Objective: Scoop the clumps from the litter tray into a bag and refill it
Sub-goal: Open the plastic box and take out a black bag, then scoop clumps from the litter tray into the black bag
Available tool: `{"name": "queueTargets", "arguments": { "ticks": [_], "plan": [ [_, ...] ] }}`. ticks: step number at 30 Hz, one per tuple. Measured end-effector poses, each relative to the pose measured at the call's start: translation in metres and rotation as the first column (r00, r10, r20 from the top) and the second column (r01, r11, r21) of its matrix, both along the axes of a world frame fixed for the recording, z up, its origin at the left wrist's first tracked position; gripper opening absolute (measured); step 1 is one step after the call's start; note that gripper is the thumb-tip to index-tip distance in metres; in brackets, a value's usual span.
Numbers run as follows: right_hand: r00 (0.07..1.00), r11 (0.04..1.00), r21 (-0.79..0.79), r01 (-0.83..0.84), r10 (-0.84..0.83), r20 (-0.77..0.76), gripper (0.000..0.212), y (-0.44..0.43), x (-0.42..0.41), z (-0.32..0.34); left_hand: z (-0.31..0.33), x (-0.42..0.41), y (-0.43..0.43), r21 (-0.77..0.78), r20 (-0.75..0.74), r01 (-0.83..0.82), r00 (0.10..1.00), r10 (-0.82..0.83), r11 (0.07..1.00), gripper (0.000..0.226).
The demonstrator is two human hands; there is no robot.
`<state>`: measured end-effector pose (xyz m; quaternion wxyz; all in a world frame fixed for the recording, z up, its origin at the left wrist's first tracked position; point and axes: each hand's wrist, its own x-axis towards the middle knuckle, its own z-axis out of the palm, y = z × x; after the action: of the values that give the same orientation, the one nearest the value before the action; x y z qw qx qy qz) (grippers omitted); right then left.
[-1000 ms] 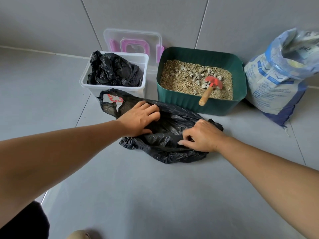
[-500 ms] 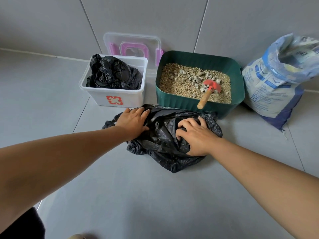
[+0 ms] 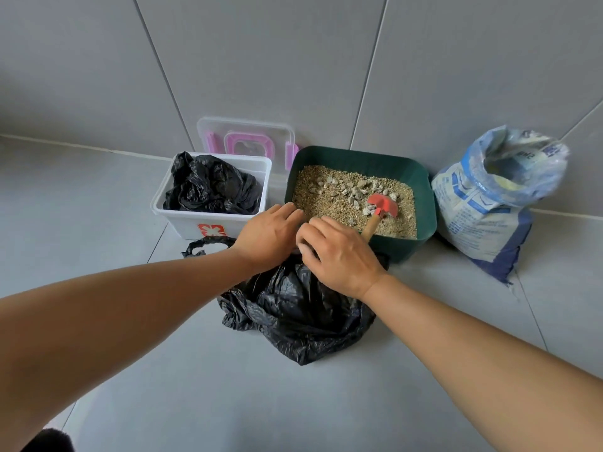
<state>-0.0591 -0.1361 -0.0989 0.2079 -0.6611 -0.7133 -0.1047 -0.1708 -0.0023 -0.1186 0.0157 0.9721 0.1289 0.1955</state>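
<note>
A dark green litter tray (image 3: 424,223) stands against the wall, filled with tan litter and several grey clumps (image 3: 354,192). A small scoop (image 3: 380,210) with a red blade and wooden handle lies in the litter. A crumpled black bag (image 3: 303,314) lies on the floor in front of the tray. My left hand (image 3: 269,238) and my right hand (image 3: 339,256) are close together at the bag's upper edge, by the tray's front left corner, both gripping the plastic. A blue and white litter sack (image 3: 486,210) stands open to the right of the tray.
A white plastic box (image 3: 182,220) with a red emblem holds more black bags (image 3: 212,187), left of the tray. Its clear lid (image 3: 248,138) with pink clips leans on the grey tiled wall behind. The floor is grey tile.
Both hands have moved forward and together, from flat on the spread bag to its upper edge by the tray. The bag is bunched and pulled up nearer the tray.
</note>
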Motion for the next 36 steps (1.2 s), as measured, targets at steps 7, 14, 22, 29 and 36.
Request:
{"name": "queueTargets", "arguments": {
  "ticks": [7,14,22,29,36],
  "plan": [
    [0.987,0.937,-0.314,0.152,-0.127,0.098,0.015,0.017,0.057,0.045,0.052,0.044,0.020,0.031,-0.255,-0.087,0.963,0.092,0.996,0.020],
    [0.937,0.652,-0.700,0.291,-0.046,0.347,0.034,0.015,0.110,0.075,0.083,0.076,0.035,0.000,-0.519,-0.304,0.815,0.260,0.953,0.020],
    [0.976,0.689,-0.706,0.161,-0.006,0.216,0.021,0.021,0.125,0.050,0.050,0.093,0.030,-0.065,-0.607,-0.580,0.668,0.430,0.812,0.042],
    [0.920,0.843,-0.410,0.349,-0.392,-0.023,0.022,0.028,0.162,0.081,0.048,0.090,0.042,0.007,-0.700,-0.660,0.533,0.475,0.751,0.043],
    [0.811,0.792,-0.238,0.562,-0.584,-0.030,0.030,0.032,0.170,0.091,0.043,0.092,0.029,0.079,-0.756,-0.631,0.467,0.459,0.772,0.045]
  ]
}}
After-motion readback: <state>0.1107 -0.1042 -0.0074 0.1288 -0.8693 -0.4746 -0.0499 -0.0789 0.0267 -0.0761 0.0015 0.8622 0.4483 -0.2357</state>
